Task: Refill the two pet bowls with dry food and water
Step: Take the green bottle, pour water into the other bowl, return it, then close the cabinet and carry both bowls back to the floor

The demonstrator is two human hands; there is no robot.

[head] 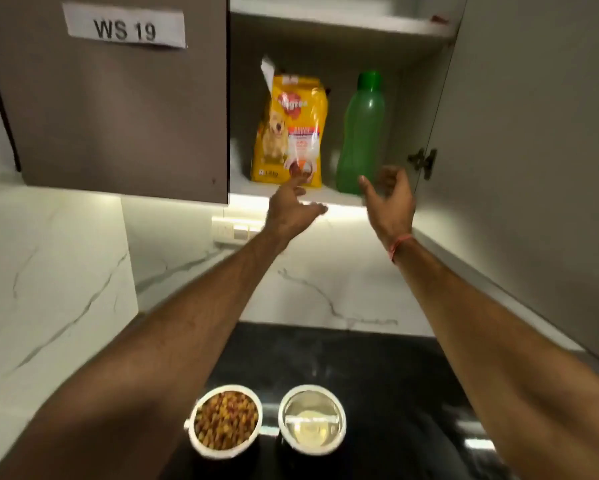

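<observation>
Two round steel pet bowls sit side by side, close together, on the black glossy tabletop nearest the camera: the left steel bowl is filled with brown and yellow dry kibble, and the right steel bowl holds clear water. Two bare forearms reach up from either side of them toward an overhead cabinet whose right door stands swung open and whose grey left door is closed and bears one white paper label reading "WS 19". On the cabinet's lower white shelf stand two things, upright and just beside each other: one yellow dry dog food bag with a puppy printed on it, its top torn open, and one translucent green plastic water bottle with a green cap. The left hand is open with fingers loosely spread, its fingertips at the bag's lower edge; whether they touch cannot be told through the blur. The right hand is open, fingers curled, empty, by the bottle's base, gripping nothing. One red thread circles the right wrist.
</observation>
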